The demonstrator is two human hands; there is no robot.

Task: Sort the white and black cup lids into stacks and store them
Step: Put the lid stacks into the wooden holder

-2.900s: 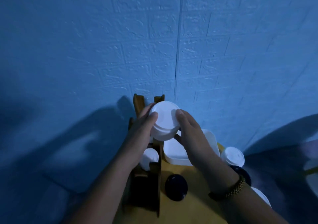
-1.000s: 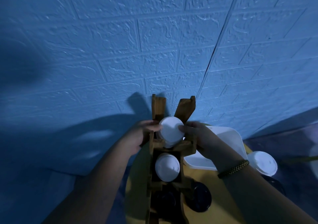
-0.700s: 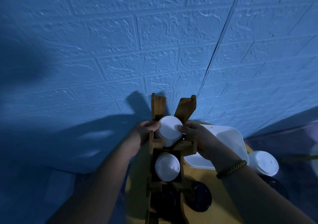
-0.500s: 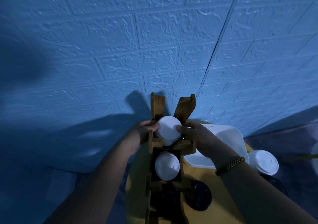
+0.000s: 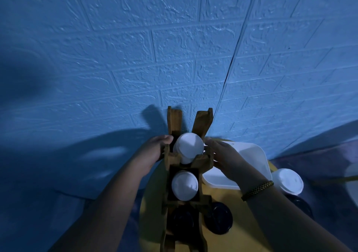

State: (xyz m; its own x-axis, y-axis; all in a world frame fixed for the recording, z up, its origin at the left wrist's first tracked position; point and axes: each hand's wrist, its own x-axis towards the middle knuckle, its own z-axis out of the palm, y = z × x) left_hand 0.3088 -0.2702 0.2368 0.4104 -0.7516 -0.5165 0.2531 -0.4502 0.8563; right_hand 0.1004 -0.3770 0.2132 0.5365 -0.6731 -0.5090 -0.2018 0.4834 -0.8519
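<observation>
Wood frames everything here: the wooden rack (image 5: 202,161) runs its long axis from the bottom centre of the frame straight up to the middle, away from the person. Its nearest slot holds the black lids (image 5: 182,222), dark and hard to count. The middle slot holds a white stack (image 5: 185,185).

The far slot holds the far white stack (image 5: 190,145), set between the two hands. The left hand (image 5: 153,153) lies at the stack's left with its thumb by the rack wall; its fingers are hidden behind the wood, so whether it grips cannot be told. The right hand (image 5: 224,156) lies at the stack's right, fingers fairly straight, tips at the stack's rim. Both hands are about equally near.

What is left to sort lies right of the rack: a loose black lid (image 5: 218,220) on the yellow table (image 5: 238,238), and loose white lids (image 5: 289,182) at the right edge, beyond a white tray (image 5: 255,154). Judging by that, the right hand is the nearer one for the coming reach.
</observation>
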